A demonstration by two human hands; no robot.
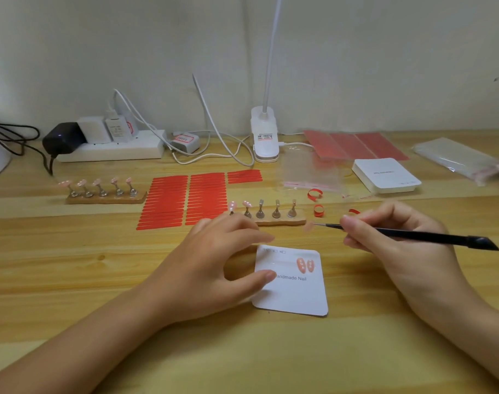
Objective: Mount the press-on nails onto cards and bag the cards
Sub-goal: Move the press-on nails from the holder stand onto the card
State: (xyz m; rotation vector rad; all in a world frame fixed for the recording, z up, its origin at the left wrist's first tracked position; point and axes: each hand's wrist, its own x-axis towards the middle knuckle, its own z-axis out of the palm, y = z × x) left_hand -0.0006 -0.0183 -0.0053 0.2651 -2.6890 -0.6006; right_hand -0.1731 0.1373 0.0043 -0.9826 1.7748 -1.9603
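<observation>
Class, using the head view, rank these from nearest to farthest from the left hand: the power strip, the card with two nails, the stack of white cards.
1. Card with two nails: under the left hand's thumb.
2. Stack of white cards: right, farther back.
3. Power strip: far left, by the wall.

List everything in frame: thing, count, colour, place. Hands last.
card: 1, white, near centre of table, two pink nails mounted on it
near nail stand: 1, wooden, behind the card; two posts carry nails, three bare
far nail stand: 1, wooden, left; five posts, all with pink nails
adhesive strips: many, red, sheets at centre
curled backing scraps: three, red, right of near stand
card stack: 1, white, right rear
clear bags: one flat by the lamp clip, a pile far right
pink sheets: several, rear right
power strip: 1, white, rear left, chargers plugged in
left hand: thumb on the card
right hand: grip on black tool, blurred nail at its tip
</observation>
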